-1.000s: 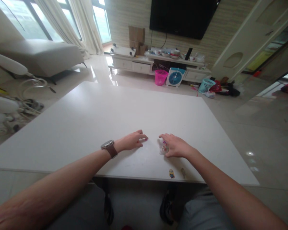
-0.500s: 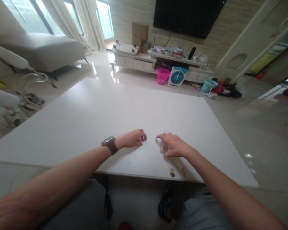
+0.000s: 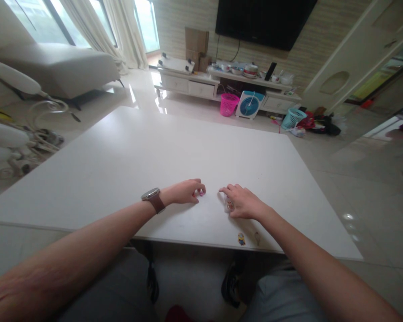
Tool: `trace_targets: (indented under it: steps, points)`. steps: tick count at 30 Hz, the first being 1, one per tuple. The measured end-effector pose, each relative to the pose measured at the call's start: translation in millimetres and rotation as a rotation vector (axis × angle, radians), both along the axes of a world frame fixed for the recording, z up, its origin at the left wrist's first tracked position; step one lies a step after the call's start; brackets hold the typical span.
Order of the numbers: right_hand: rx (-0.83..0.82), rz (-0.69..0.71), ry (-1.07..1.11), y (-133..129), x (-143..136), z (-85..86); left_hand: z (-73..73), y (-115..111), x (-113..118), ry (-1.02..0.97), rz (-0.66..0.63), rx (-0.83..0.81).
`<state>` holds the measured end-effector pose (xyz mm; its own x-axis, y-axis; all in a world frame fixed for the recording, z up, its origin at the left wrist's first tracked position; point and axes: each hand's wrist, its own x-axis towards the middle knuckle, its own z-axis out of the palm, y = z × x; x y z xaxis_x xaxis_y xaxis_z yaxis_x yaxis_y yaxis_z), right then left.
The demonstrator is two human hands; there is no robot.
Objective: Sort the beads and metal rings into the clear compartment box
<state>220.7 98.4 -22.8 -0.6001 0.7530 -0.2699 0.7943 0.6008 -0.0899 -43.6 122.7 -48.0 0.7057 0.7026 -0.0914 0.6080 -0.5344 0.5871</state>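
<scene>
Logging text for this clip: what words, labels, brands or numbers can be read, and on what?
None can be read.
Sticker at the table edge: a cartoon figure, no legible letters.
Small item under the right hand: too blurred.
Watch face: too small.
Cardboard boxes: no legible print.

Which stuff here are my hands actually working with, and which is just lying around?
In hand:
left hand, small pink piece
right hand, small clear packet

Lying about:
cartoon sticker, pink basket, blue fan
</scene>
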Motion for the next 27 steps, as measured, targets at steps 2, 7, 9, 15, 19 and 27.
trace_targets:
  steps: [2,7,9,15,19,27]
  points:
    - [-0.011,0.001,0.005,0.6,1.4,-0.6,0.6,0.7,-1.6,-0.005,-0.009,-0.008]
    - [-0.039,0.008,0.040,2.9,5.8,-2.8,4.5,1.5,-3.9,-0.014,-0.020,-0.034]
    - [-0.039,0.008,0.043,3.5,6.1,-3.2,4.7,1.8,-4.1,-0.019,-0.021,-0.041]
    - [-0.038,0.012,0.020,1.5,2.9,-0.9,1.8,4.1,-4.7,-0.022,-0.021,-0.047]
    - [-0.033,0.006,0.018,-1.6,1.4,0.5,2.1,4.5,-4.6,-0.015,-0.013,-0.050]
    - [-0.075,-0.012,0.084,4.8,13.0,-0.5,0.5,4.9,-4.7,-0.023,-0.017,-0.065]
